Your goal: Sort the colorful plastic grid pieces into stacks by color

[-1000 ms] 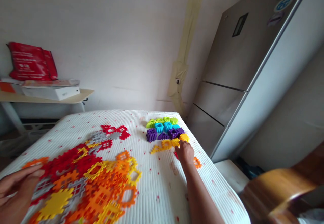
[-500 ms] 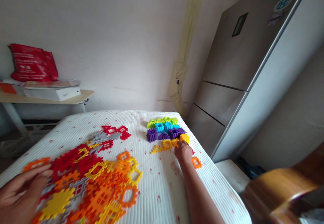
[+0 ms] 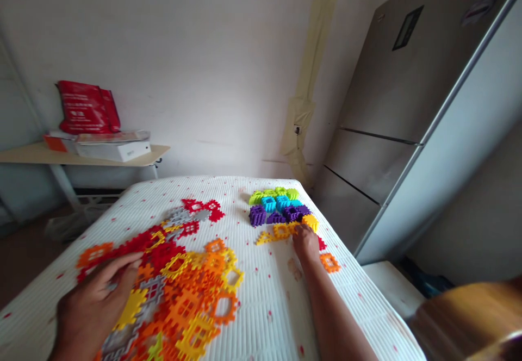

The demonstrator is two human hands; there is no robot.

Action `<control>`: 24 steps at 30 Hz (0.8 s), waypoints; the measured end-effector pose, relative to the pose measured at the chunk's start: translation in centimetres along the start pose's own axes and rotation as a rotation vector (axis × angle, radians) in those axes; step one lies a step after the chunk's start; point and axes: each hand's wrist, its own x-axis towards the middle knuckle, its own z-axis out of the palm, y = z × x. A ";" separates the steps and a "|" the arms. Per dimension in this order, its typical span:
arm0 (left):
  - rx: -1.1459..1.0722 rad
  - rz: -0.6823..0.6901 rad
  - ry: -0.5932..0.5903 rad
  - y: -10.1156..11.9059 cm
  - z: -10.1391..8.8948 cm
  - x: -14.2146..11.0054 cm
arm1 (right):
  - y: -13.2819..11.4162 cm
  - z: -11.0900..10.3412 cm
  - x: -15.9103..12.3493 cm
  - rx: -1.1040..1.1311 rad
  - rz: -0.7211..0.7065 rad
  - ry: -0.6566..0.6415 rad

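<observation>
My left hand (image 3: 95, 298) hovers over the loose pile of toothed plastic building pieces. Its thumb and index finger stretch toward a red piece (image 3: 141, 241), with a gap between them and nothing visible inside. A yellow square piece (image 3: 129, 309) lies just below its fingers. At the right, my right hand (image 3: 306, 243) has its fingers closed at the row of yellow pieces (image 3: 281, 231), against a yellow stack (image 3: 310, 222). The fingers partly hide the yellow piece they grip. Purple stacks (image 3: 257, 216), blue stacks (image 3: 268, 204) and lime green pieces (image 3: 280, 192) stand in rows behind.
An orange window piece (image 3: 330, 263) and a partly hidden red piece (image 3: 322, 243) lie near the right edge of the patterned tablecloth (image 3: 269, 296). Grey pieces (image 3: 179, 216) sit behind the pile. A fridge (image 3: 379, 105) stands at right, a side table (image 3: 24, 154) at left.
My left hand has moved right, farther over the pile. My right hand stays at the yellow pieces. The whole view has shifted somewhat to the left.
</observation>
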 end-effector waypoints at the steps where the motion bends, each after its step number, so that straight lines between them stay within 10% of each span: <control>1: -0.022 0.026 -0.032 0.8 -0.1 -0.1 | 0.0 0.0 0.0 0.002 0.001 0.008; 13: 0.033 0.529 -0.678 9.0 3.3 0.1 | -1.0 -1.4 -0.5 0.013 -0.155 0.205; 24: 0.213 0.638 -0.929 12.2 9.3 -0.2 | -1.7 -0.7 -0.7 0.108 -0.280 0.322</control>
